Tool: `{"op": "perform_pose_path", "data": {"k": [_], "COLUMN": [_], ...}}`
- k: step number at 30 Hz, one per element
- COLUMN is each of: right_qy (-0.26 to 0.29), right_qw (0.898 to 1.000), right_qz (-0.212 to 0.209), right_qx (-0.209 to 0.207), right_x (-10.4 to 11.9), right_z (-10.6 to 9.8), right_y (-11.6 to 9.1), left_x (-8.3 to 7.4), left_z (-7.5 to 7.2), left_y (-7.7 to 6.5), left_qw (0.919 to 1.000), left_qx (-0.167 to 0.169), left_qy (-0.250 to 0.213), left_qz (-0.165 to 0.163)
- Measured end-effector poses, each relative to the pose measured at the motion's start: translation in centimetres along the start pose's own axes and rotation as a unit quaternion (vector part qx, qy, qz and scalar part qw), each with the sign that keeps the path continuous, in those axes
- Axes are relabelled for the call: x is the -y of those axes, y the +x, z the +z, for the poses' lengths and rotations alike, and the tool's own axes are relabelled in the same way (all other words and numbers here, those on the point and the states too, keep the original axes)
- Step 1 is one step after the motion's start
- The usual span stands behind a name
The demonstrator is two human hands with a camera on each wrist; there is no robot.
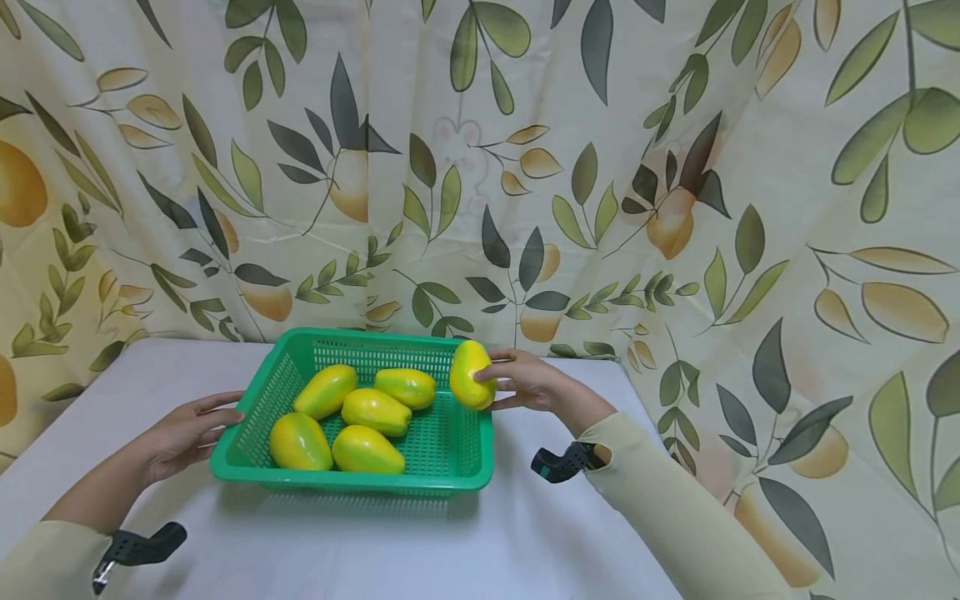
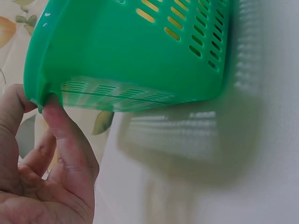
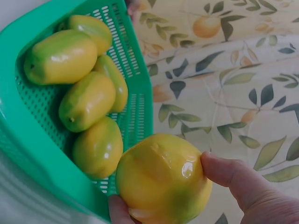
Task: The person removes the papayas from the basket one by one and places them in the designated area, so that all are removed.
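A green plastic basket (image 1: 465, 482) with slotted walls stands on the white table, and several glossy yellow-green papayas (image 1: 377, 412) lie in it, mostly toward its left and middle. My left hand (image 1: 183, 433) pinches the rim at the basket's left end, as the left wrist view shows with thumb and finger on the rim (image 2: 35, 70). Over the basket's right end, my right hand (image 1: 528, 382) holds another papaya (image 1: 471, 375) upright between thumb and fingers. That held papaya (image 3: 163, 179) overlaps the basket's corner in the right wrist view.
The white table (image 1: 360, 550) reaches out on both sides of the basket. A curtain (image 1: 480, 167) printed with leaves and fruit hangs close behind the table's back edge. Dark wrist straps (image 1: 562, 462) sit at both cuffs.
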State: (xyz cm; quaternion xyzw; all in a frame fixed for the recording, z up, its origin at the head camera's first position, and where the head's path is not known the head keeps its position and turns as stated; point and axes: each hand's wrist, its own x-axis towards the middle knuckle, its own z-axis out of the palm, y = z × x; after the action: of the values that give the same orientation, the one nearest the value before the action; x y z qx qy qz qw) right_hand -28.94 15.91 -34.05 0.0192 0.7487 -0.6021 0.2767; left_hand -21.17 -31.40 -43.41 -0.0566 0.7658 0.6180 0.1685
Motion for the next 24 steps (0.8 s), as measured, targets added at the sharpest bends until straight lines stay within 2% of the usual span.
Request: {"op": "perform_pose_path", "data": {"k": [9,24], "right_qy": [0.005,0.028], "right_qw": [1.000,0.999], "right_qz": [0.008,0.014], "right_qx": [-0.014,-0.021], "right_x": [-0.2,-0.7], "right_z": [-0.9,-2.4], "right_y": [0.2,0.4], "left_x": [0.1,0.1], "left_z": [0.1,0.1], "left_y": [0.0,-0.1], "left_qw": [1.0000,1.0000], "left_qx": [0.004,-0.002], "left_qy": [0.000,-0.006], "left_qz": [0.007,0.001]}}
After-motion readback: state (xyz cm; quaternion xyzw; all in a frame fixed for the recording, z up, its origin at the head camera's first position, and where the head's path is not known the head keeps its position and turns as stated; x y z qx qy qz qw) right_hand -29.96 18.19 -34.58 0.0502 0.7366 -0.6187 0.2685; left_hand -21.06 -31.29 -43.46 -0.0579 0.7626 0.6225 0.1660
